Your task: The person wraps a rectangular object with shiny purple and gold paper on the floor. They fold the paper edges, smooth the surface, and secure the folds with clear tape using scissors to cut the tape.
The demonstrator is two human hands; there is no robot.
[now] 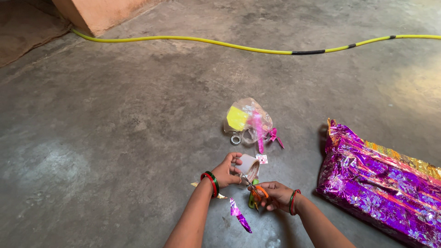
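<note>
Near the bottom middle of the scene: both hands work close together, just above the grey concrete floor (115,138).
Left hand (226,172): it grasps a roll of clear tape (249,166), fingers wrapped around the roll's side; green and red bangles (211,183) sit on the wrist.
Right hand (274,195): it is clenched around the orange and green handles of small scissors (255,192); the blades point up toward the tape roll and seem to touch the tape end, but this part is too small to be sure.
Tape roll position: between the two hands, held off the floor, a little left of the wrapped parcel.
Parcel (381,183): a large package covered in shiny purple foil paper lies on the floor at the right, near, apart from the hands.
Scraps: one strip of purple foil (240,215) lies on the floor just near the hands; a small gold piece (220,196) shows beside the left wrist.
Plastic bag (248,121): clear, with yellow and pink things inside, lies farther away, behind the hands; a small ring of tape (235,139) lies at its left edge.
Far side: a yellow hose (206,42) runs across the floor from left to right.
Progress, as I judge: the parcel looks already covered with paper; a piece of tape appears to be in cutting now, and I cannot tell whether any edge is already taped.
</note>
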